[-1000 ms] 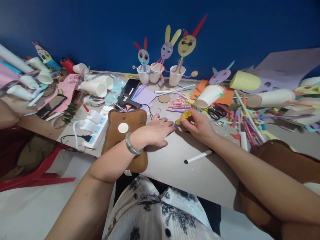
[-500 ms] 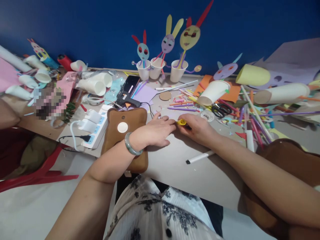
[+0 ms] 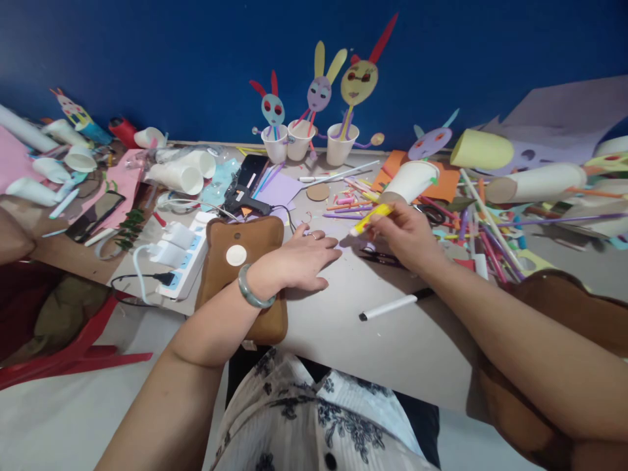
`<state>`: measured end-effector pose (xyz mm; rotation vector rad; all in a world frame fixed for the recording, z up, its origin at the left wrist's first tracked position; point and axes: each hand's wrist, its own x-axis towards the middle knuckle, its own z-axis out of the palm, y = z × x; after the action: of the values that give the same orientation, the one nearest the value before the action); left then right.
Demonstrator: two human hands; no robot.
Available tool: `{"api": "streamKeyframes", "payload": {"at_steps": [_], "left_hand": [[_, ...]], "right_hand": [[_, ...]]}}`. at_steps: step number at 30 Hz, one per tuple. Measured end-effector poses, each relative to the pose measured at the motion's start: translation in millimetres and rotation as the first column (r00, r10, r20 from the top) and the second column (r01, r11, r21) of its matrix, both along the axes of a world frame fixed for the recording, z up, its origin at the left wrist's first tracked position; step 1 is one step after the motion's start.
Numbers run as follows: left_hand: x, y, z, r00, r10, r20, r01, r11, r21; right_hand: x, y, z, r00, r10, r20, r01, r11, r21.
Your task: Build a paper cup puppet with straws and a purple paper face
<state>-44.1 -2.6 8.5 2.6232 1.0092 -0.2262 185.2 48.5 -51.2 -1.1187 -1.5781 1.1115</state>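
Yellow tube pinched in our right hand; snag and roll risks close by.
Our right hand (image 3: 409, 239), thumb and fingers closed, has the slim yellow cylinder with a pale end (image 3: 371, 219), tilted above the desk (image 3: 318, 327); a pinch this light could let it slip. Our left hand (image 3: 307, 261) lies open, palm down, fingers loosely spread, nothing seen in it. Just beyond the right knuckles leans a white paper cup (image 3: 409, 181): a forward nudge could topple it. Nearer us, below the right hand, a white marker with a black tip (image 3: 390, 307) could roll if the wrist brushes it. The black glue gun (image 3: 248, 201) trails its cord near our left fingertips; a leftward sweep might drag it. Heat: cannot tell.
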Motion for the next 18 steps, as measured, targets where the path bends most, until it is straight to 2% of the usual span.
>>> {"api": "streamKeyframes", "payload": {"at_steps": [4,9,14,18], "left_hand": [[0.7,-0.8,0.3,1.000,0.009,0.027,-0.010,1.000,0.009],[2.5,-3.5,2.9,0.998,0.060,-0.009,-0.060,0.998,-0.009],[3.6,-5.0,4.9,0.997,0.078,-0.028,-0.078,0.997,-0.019],[3.5,-5.5,4.0,0.997,0.069,-0.027,-0.069,0.998,-0.001]], "right_hand": [[-6.9,-16.6,5.6,0.953,0.086,0.292,-0.142,0.974,0.175],[-10.8,-21.4,7.4,0.820,0.176,0.545,-0.394,0.864,0.314],[-13.9,-21.2,-5.6,0.801,0.069,0.595,-0.415,0.780,0.468],[-16.9,-22.1,-14.3,0.813,0.027,0.582,-0.382,0.779,0.497]]}}
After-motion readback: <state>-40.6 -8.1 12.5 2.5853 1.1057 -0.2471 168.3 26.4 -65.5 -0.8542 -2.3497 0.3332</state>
